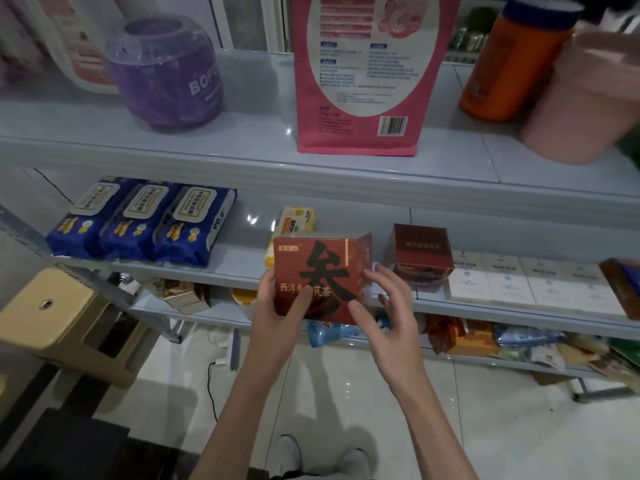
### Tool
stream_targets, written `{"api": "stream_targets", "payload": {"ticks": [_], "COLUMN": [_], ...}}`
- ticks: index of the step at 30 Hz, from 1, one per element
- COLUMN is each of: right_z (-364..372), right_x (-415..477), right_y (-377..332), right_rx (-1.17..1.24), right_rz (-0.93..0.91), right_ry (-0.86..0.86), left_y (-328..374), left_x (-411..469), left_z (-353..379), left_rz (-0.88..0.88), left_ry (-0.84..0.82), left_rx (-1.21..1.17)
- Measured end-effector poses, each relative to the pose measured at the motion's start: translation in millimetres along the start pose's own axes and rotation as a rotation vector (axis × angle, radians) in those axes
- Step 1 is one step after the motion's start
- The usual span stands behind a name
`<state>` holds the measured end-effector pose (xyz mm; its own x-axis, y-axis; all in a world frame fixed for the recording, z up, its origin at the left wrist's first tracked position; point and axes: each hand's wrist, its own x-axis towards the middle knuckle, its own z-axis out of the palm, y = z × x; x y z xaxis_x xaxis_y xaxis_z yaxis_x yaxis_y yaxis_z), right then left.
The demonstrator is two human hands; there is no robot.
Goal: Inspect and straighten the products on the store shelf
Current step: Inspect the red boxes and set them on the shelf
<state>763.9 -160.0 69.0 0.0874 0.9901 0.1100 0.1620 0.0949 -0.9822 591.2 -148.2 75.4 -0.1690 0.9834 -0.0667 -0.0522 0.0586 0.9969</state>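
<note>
Head view: pale grey store shelves (242, 157) stand over a glossy white tiled floor (502, 410), with a tan stool (62, 317) at left. A red box (322, 268), printed with a large black character and partly covered Chinese text ending 花茶, is held before the middle shelf. The left hand (277, 306) has its grip on the lower left corner. The right hand (384, 313) is spread loose at the box's right edge. A purple tub (166, 71) reads "BOF"; blue packs (138, 220) show "99.9".

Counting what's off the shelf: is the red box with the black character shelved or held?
Held. The left hand grips the red box in front of the shelf, right hand beside it.
</note>
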Motion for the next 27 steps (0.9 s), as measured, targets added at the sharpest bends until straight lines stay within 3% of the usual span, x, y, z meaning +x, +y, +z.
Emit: {"api": "stream_targets", "payload": {"ticks": [11,27], "right_z": [-9,-11], "right_x": [2,2], "right_y": [-5,-4], "right_rx": [-0.076,0.159], "right_rz": [0.001,0.156], "right_ry": [-0.213,0.065], "left_y": [3,5], "left_x": [6,-2], "left_z": [-3,-2], "left_rz": [-0.044,0.106], "left_ry": [0.058,-0.08], "left_rx": [-0.05,0.15]}}
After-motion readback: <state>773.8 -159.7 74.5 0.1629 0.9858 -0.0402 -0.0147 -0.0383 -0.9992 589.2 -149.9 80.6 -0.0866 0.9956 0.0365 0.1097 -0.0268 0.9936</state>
